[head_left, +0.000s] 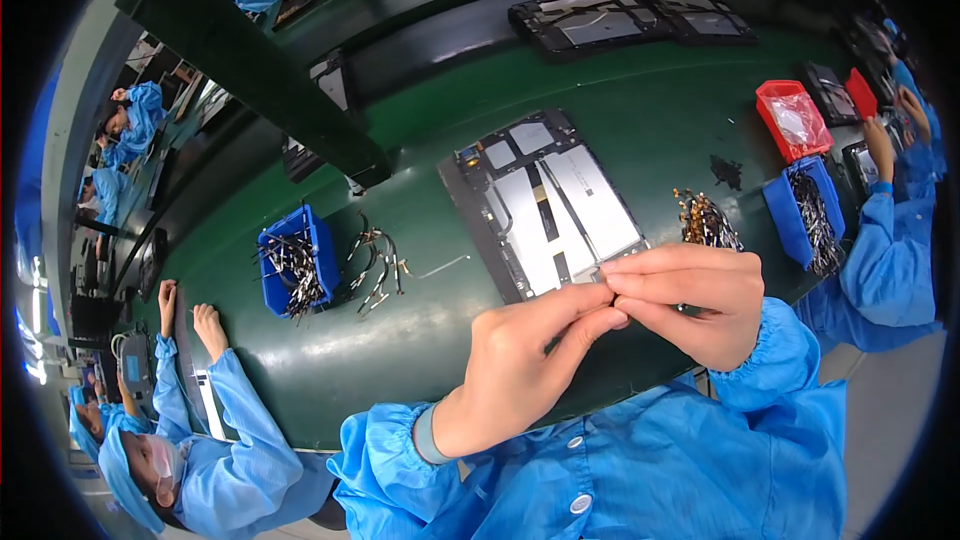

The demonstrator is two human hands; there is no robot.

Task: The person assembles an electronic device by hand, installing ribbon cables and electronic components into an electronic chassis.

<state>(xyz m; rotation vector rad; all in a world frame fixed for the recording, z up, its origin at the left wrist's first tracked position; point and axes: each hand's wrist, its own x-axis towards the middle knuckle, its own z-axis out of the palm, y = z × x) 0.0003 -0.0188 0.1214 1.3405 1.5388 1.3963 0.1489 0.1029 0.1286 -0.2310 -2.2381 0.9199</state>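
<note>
My left hand (540,345) and my right hand (690,295) meet fingertip to fingertip over the near edge of an opened tablet (500,230). Both are closed in a pinch; whatever lies between the fingertips is too small to make out. The tablet lies on the green bench, its inside facing up, with silver battery panels and a black strip running between them. Part of its near right corner is hidden behind my hands. Just beyond my right hand is a pile of thin cables (705,220) with gold-coloured ends.
Left of the tablet, a blue bin (325,260) holds small cables, with loose cables (375,265) beside it. On the right stand a red bin (800,140) and another blue bin (790,225) of cables. More opened tablets (590,18) lie behind. Co-workers in blue sit at both sides; a dark post (260,70) rises at left.
</note>
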